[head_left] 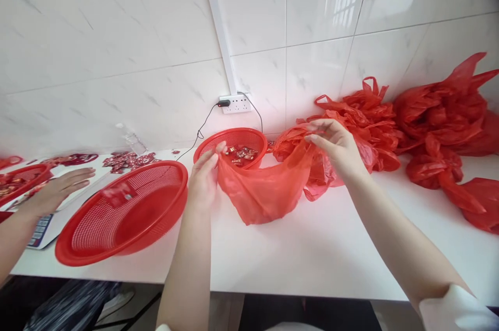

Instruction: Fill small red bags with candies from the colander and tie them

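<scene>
A thin red plastic bag (265,196) hangs spread between my two hands above the white table. My left hand (202,177) pinches its left edge, fingers closed on the plastic. At the opposite edge, my right hand (335,146) grips the bag between thumb and fingers. Behind the bag stands a small red basket (202,146) with wrapped candies (244,153) in it, partly covered by the bag and my left hand. To the left of my left arm, a large red basket (144,216) tilts on the table with a small red packet (119,194) inside.
Crumpled red bags (362,118) and filled-looking red bags (440,113) lie along the wall at right. A co-worker's hand (58,190) hovers over a scale (42,229) at left. Red packets (130,161), a clear bottle (132,138) and a power strip (236,104) with cables sit toward the wall.
</scene>
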Demonstrator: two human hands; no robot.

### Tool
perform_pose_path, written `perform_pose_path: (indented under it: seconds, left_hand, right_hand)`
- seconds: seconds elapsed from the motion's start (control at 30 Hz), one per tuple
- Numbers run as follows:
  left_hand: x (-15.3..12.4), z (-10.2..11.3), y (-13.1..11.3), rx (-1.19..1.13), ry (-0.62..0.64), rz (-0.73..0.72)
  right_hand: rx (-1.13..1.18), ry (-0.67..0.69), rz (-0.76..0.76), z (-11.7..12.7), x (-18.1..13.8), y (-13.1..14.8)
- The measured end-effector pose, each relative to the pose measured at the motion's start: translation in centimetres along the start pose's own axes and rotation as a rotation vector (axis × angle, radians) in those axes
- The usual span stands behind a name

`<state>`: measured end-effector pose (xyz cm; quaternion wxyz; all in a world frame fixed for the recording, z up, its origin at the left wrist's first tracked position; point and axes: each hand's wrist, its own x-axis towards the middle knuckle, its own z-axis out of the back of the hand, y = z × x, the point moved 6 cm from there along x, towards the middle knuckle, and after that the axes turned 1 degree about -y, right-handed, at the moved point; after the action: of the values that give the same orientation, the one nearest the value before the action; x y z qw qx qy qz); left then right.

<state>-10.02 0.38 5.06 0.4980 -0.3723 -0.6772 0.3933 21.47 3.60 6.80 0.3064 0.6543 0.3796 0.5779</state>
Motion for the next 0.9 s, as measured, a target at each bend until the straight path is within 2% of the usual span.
perform_pose_path:
  seconds: [0.07, 0.13, 0.2, 0.27, 0.33, 0.37, 0.43, 0.5, 0.53, 0.63, 0.7, 0.77, 0.83, 0.9]
  left_hand:
    - [0.3, -2.3, -0.9, -0.058, 0.142, 0.002]
    - [0.1, -4.9, -0.8, 0.0, 0.311, 0.081]
    - [-0.6, -7.7, 0.5, 0.132, 0.508, 0.208]
    - [-1.2, -9.9, 1.8, 0.271, 0.642, 0.261]
    - [-1.2, -11.2, 2.7, 0.319, 0.642, 0.23]
    - [-1.1, -11.6, 3.2, 0.292, 0.616, 0.25]
    - [-1.0, -12.0, 4.2, 0.177, 0.542, 0.348]
    - [-1.0, -12.0, 5.1, 0.063, 0.483, 0.445]
    - [-0.9, -12.0, 5.3, 0.028, 0.47, 0.461]
    - [-1.0, -12.1, 6.1, -0.031, 0.456, 0.458]
    - [-1.0, -12.0, 6.8, -0.067, 0.414, 0.455]
    - [-1.0, -11.9, 7.5, -0.082, 0.365, 0.464]
    - [-1.0, -11.9, 7.9, -0.083, 0.36, 0.479]
    - [-1.0, -11.9, 8.2, -0.119, 0.4, 0.521]
  right_hand:
    - [-0.134, 0.014, 0.129, -1.1, 0.5, 1.3]
    - [-0.234, 0.079, 0.227, -2.9, 0.5, 2.4]
    - [-0.284, 0.218, 0.315, -5.4, 0.1, 3.2]
    - [-0.288, 0.405, 0.413, -7.9, -0.8, 4.0]
    - [-0.291, 0.526, 0.498, -9.4, -1.8, 4.5]
    - [-0.304, 0.522, 0.519, -9.6, -2.0, 4.4]
    - [-0.34, 0.392, 0.492, -8.6, -1.8, 3.6]
    - [-0.347, 0.255, 0.368, -6.9, -1.2, 1.7]
    - [-0.328, 0.252, 0.282, -6.3, -1.0, 0.5]
    - [-0.239, 0.403, 0.066, -5.8, -1.0, -2.6]
    - [-0.187, 0.472, 0.002, -5.7, -1.3, -3.7]
    - [-0.148, 0.481, -0.046, -5.7, -1.5, -4.5]
    - [-0.114, 0.418, -0.113, -5.2, -1.3, -5.4]
    - [-0.062, 0.28, -0.184, -4.0, -0.7, -6.3]
